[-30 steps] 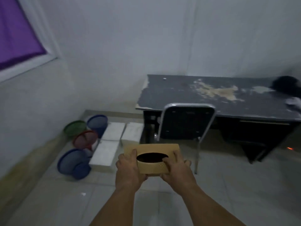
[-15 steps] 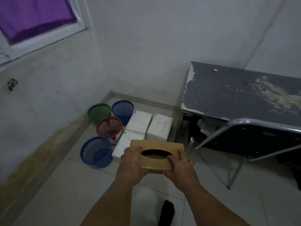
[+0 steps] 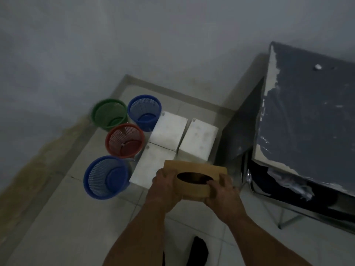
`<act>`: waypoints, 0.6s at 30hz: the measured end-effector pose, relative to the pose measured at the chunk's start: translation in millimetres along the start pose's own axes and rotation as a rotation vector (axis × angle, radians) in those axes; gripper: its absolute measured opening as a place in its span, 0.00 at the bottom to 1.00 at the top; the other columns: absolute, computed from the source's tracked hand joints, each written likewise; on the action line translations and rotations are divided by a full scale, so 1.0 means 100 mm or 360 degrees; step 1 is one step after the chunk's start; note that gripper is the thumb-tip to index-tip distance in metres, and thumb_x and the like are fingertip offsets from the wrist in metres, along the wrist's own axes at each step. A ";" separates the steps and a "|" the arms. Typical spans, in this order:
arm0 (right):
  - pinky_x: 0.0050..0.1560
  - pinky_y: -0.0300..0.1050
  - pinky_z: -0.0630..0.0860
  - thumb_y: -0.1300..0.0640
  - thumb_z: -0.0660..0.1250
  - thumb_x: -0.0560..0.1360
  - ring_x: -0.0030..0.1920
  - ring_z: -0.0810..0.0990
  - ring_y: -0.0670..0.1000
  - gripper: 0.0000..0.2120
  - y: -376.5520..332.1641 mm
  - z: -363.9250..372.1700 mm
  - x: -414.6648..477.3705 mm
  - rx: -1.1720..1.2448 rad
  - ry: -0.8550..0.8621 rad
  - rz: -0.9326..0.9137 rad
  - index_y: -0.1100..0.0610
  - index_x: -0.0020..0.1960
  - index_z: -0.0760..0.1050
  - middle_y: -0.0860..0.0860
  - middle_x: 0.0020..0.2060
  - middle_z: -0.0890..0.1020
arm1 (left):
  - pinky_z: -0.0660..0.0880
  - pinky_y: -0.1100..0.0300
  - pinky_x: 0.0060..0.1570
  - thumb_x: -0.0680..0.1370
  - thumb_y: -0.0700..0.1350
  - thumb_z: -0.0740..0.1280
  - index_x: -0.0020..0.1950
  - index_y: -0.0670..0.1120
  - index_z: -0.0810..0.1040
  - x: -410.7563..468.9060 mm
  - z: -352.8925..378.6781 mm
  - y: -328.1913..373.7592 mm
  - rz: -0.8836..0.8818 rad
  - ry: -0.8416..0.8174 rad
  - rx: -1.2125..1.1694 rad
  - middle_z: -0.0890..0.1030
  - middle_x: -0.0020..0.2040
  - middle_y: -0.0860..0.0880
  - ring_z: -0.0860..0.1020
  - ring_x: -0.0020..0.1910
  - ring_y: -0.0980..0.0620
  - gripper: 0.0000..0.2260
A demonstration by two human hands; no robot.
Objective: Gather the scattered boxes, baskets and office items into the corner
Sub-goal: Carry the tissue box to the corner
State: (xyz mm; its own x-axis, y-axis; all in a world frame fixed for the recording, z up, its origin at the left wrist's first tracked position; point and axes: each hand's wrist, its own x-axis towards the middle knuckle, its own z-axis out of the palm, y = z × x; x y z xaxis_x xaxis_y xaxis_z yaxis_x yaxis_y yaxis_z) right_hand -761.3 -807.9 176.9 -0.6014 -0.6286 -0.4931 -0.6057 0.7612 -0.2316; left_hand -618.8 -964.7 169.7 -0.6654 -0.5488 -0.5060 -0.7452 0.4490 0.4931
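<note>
Left hand (image 3: 165,189), right hand (image 3: 223,195), forearms (image 3: 138,233) bare; dark footwear (image 3: 197,251) on foot.

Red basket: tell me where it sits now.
In the head view the red basket stands left of centre, between the green basket behind and the nearer blue basket in front, beside the white boxes.

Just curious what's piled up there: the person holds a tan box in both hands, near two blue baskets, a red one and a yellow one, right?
Nearly. The head view shows the fourth basket is green, not yellow; the rest holds.
</note>
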 end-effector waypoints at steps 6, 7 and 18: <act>0.63 0.52 0.65 0.42 0.72 0.70 0.68 0.66 0.63 0.28 -0.09 0.41 0.69 0.0082 -0.0095 0.0185 0.46 0.68 0.71 0.57 0.74 0.58 | 0.74 0.51 0.57 0.70 0.55 0.68 0.72 0.49 0.64 0.89 0.07 -0.36 0.0079 -0.0244 -0.0002 0.64 0.67 0.44 0.71 0.60 0.44 0.33; 0.63 0.52 0.66 0.42 0.71 0.70 0.68 0.66 0.63 0.28 -0.11 0.50 0.79 0.0086 -0.0126 0.0225 0.45 0.68 0.70 0.56 0.75 0.57 | 0.73 0.52 0.58 0.68 0.57 0.66 0.73 0.49 0.64 1.01 0.13 -0.44 0.0053 -0.0294 -0.0052 0.64 0.68 0.44 0.71 0.60 0.45 0.34; 0.68 0.53 0.66 0.41 0.69 0.72 0.69 0.64 0.60 0.27 0.42 1.96 1.81 0.0207 -0.0420 0.0371 0.42 0.69 0.66 0.51 0.75 0.51 | 0.69 0.58 0.61 0.67 0.67 0.62 0.75 0.53 0.60 2.07 1.28 -1.11 -0.0164 -0.0545 -0.0272 0.61 0.70 0.48 0.69 0.67 0.46 0.39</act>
State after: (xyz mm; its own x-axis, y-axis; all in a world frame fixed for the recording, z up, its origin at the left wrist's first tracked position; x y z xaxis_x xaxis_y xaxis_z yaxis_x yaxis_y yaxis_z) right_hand -793.3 -858.2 -86.2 -0.5501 -0.3859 -0.7406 -0.3869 0.9037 -0.1834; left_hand -679.9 -1037.8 -80.2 -0.5849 -0.3049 -0.7517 -0.8102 0.2638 0.5234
